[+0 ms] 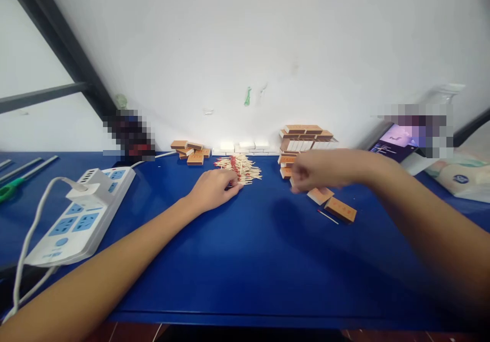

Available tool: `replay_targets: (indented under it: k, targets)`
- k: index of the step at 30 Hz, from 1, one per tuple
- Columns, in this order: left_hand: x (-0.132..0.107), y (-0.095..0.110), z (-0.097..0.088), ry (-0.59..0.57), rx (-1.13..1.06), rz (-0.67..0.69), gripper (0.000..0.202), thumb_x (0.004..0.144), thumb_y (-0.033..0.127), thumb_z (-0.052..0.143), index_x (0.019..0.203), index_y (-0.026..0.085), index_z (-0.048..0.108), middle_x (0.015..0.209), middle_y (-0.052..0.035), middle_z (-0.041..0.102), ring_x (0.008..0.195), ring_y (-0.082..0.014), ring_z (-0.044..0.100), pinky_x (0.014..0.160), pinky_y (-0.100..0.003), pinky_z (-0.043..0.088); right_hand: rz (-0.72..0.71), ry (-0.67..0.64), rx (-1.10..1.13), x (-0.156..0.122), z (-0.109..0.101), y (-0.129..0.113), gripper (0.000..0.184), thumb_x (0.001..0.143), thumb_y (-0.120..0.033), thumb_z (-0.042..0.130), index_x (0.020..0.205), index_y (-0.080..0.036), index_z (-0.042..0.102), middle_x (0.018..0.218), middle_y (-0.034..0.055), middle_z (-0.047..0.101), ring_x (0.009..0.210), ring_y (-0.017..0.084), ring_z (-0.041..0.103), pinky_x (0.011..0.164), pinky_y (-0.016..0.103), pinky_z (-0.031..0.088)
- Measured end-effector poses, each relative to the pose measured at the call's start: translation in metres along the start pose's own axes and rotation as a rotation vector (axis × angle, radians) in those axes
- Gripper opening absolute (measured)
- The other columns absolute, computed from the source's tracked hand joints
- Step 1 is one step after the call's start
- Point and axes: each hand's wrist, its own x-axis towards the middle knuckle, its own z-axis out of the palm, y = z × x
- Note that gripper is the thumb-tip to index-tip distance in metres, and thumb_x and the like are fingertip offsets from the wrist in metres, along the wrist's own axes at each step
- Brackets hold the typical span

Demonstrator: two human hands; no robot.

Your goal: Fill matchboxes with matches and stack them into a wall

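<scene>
My left hand [219, 189] rests at the near edge of a pile of loose red-tipped matches [245, 167]. Its fingers are curled together, with the thumb alongside; what lies between the fingertips is hidden. Over the right part of the table hangs my right hand [321, 171], smeared by motion with its fingers pointing down, so its grip is unclear. Behind it rises a stack of brown matchboxes [302, 130], partly covered by the hand. Just to its near right lie a matchbox [340, 210], another partly hidden matchbox [320, 195] and a single match [328, 217].
White inner trays [245, 148] line the wall behind the matches, with several more matchboxes [195, 159] to their left. A white power strip [82, 219] with a plugged cable is at left. At right, a phone [396, 140] leans near a tissue pack [467, 178].
</scene>
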Motion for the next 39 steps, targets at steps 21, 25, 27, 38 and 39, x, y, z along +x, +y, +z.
replay_targets:
  k: [21,25,27,38,39]
  targets:
    - [-0.01,-0.028,-0.027,0.011,0.148,0.051,0.036,0.089,0.054,0.074,0.086,0.02,0.064,0.072,0.0004,0.064,0.064,-0.0157,0.056,0.058,-0.028,0.03,-0.279,0.455,-0.188,0.045,0.058,-0.078,0.015,0.098,-0.02,0.053,0.097,-0.018,0.068,0.099,0.0096,0.075,0.082,0.019,0.065,0.065,0.029,0.034]
    - [-0.01,-0.032,-0.023,-0.006,0.158,0.048,0.035,0.091,0.053,0.073,0.084,0.02,0.063,0.073,-0.0001,0.066,0.066,-0.0166,0.058,0.059,-0.028,0.029,-0.282,0.544,-0.142,0.06,0.059,-0.068,0.019,0.102,-0.022,0.049,0.1,-0.019,0.068,0.1,0.0087,0.075,0.082,0.018,0.065,0.065,0.029,0.034]
    - [-0.01,-0.029,-0.02,-0.021,0.153,0.057,0.033,0.094,0.051,0.071,0.085,0.02,0.063,0.076,-0.0003,0.068,0.068,-0.0169,0.059,0.06,-0.028,0.03,-0.249,0.602,-0.086,0.048,0.059,-0.044,0.02,0.101,-0.027,0.051,0.094,-0.02,0.068,0.092,0.0057,0.074,0.076,0.016,0.064,0.063,0.028,0.034]
    - [-0.008,-0.021,-0.016,-0.038,0.191,0.118,0.034,0.099,0.051,0.064,0.086,0.019,0.061,0.078,-0.0006,0.069,0.067,-0.0159,0.059,0.058,-0.029,0.029,0.252,0.52,0.07,-0.045,0.121,0.098,0.058,0.086,-0.074,0.057,0.108,-0.021,0.068,0.099,0.012,0.075,0.08,0.03,0.07,0.067,0.042,0.05]
    - [-0.008,-0.02,-0.015,-0.035,0.185,0.116,0.034,0.099,0.05,0.064,0.085,0.019,0.061,0.077,-0.0002,0.068,0.066,-0.0155,0.059,0.058,-0.029,0.029,0.221,0.523,0.067,-0.045,0.127,0.098,0.054,0.089,-0.071,0.055,0.106,-0.022,0.068,0.097,0.0115,0.075,0.079,0.029,0.069,0.067,0.041,0.05]
